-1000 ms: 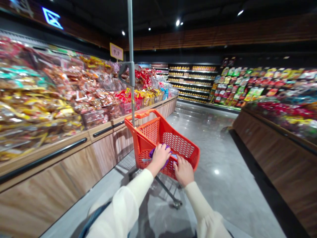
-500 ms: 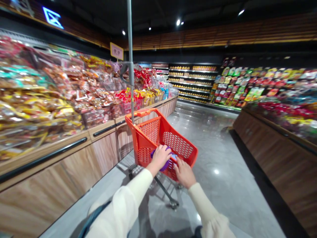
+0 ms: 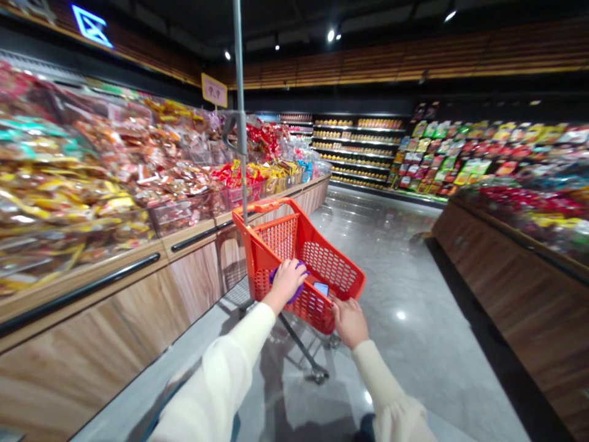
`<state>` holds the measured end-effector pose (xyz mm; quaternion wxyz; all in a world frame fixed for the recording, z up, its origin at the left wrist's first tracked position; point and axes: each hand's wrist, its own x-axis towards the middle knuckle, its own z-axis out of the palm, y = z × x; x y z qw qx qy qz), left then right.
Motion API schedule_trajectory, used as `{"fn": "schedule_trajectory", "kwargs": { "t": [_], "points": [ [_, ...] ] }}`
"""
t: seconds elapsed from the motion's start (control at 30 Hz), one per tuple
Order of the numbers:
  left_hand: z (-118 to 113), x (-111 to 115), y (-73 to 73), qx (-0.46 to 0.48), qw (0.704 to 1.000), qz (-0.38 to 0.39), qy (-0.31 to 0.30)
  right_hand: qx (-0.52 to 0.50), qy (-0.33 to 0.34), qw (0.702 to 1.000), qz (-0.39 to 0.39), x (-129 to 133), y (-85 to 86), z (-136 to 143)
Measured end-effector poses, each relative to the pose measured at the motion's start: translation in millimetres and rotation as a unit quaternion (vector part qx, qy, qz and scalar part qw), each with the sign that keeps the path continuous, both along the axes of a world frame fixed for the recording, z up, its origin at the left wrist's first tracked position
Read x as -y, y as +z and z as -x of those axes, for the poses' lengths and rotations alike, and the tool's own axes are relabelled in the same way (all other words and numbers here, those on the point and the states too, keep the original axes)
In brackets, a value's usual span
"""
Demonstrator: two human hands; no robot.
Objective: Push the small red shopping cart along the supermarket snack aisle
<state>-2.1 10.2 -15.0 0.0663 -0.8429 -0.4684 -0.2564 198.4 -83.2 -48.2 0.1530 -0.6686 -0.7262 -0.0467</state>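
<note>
The red shopping cart (image 3: 327, 263) stands at six o'clock, near the view's centre. At its seven, the left hand (image 3: 287, 282) grasps a purple soft item (image 3: 297, 295); at its five, the right hand (image 3: 351, 322) touches the edge, grip impossible to tell. Between them sits a phone-like rectangle (image 3: 321, 288).

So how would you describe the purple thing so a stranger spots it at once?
Start at the red cart beside the wooden display on the left. On the cart's near side, find the left hand; the purple thing lies under it, partly hidden. Its deep purple sets it apart from the red cart and the flat pale-blue object to its right.
</note>
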Motion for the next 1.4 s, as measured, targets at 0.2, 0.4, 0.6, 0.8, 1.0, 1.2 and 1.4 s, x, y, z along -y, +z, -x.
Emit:
{"fn": "schedule_trajectory", "kwargs": {
  "t": [0.2,0.4,0.6,0.8,1.0,1.2,1.4],
  "points": [
    [-10,13,-10.0,0.018,0.998,-0.003,-0.063,0.012,-0.019,0.999,-0.037,4,-7.5,9],
    [-2,10,-14.2,0.048,0.996,-0.008,-0.072,0.029,-0.059,0.995,-0.068,12,-13.1,27],
    [6,21,-17.1,0.022,0.990,0.004,-0.140,0.028,-0.080,0.994,-0.064,20,-7.9,58],
    [28,6,-3.9,-0.006,0.992,0.024,-0.127,0.006,0.056,0.998,-0.042,16,-1.4,29],
    [8,19,-14.5,-0.050,0.987,0.007,-0.155,0.002,0.091,0.995,-0.030,-3,-14.7,6],
    [4,11,-5.5,-0.024,0.996,0.022,-0.082,0.015,0.086,0.996,-0.026,-6,-17.4,3],
    [-9,26,-10.8,-0.073,0.989,0.009,-0.126,0.026,0.058,0.997,-0.043,1,-18.3,1]
  ]
}}
